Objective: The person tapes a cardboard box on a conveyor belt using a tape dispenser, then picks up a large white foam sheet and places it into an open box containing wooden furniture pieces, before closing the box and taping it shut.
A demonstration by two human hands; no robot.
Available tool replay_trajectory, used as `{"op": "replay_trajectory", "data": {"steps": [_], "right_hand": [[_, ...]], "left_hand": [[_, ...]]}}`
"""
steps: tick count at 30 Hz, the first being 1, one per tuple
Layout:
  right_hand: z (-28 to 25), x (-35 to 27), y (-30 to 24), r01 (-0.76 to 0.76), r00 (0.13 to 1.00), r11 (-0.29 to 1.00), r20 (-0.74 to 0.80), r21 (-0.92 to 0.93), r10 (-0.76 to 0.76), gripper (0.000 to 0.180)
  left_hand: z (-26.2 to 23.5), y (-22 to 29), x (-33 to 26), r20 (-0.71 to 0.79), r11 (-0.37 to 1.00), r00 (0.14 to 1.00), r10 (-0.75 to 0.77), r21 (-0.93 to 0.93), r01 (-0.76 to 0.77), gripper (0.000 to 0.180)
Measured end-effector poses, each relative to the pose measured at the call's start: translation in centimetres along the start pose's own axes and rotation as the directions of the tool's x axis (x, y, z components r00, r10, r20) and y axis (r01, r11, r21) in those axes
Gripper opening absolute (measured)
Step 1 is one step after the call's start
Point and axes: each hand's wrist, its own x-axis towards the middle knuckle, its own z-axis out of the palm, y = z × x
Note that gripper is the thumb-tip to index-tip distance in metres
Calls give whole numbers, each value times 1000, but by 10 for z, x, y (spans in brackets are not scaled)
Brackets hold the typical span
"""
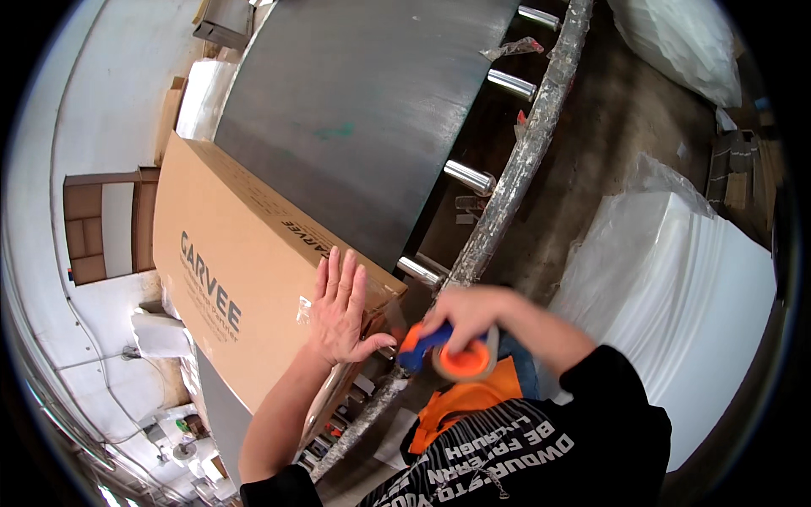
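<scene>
Carton (220, 270): Stood large and brown over the left side of a dark conveyor belt (355, 101), with black print on the broad face and on the narrow one alongside; bore a shiny patch of clear tape (302, 310) just beside the left hand (336, 325).

Left hand: Rested flat on the carton near the closer end, back turned up to the camera.

Left fingers (346, 283): Stretched straight and slightly spread, pinching nothing, with the thumb angled out toward the person's right.

Right hand (473, 313): Gripped a blue-and-orange tape dispenser (414, 351) just off the carton's end, blurred in the frame.

Right fingers (456, 336): Curled around the dispenser, closed on the body above the roll; could not be told exactly how each was placed.

Tape dispenser: Hung in the right grasp near the scuffed metal rail (541, 127), between the carton and the person's body; could not be told whether touching the carton.

Rollers (470, 177): Showed bright and silvery between belt and rail.

Clothing: Included a black printed top (583, 431), with orange cloth (465, 397) below the dispenser.

Right side: Held a stack of white sheets (693, 287) partly draped in clear film (591, 245), with a plastic-wrapped bundle (684, 51) farther off.

Left side: Ran back to a white wall (118, 110) with a brown-framed panel (84, 228).
</scene>
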Motion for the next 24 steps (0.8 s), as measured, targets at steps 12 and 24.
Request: {"op": "replay_trajectory", "data": {"steps": [12,24], "right_hand": [[119,-15,9,151,969,970,-221,191,-108,94],[133,-46,-58,750,317,583,-943,313,98,68]], "left_hand": [[-7,17,1,18,997,997,-72,9,72,33],[1,19,-49,-166,1000,986,4,13,-2,30]]}}
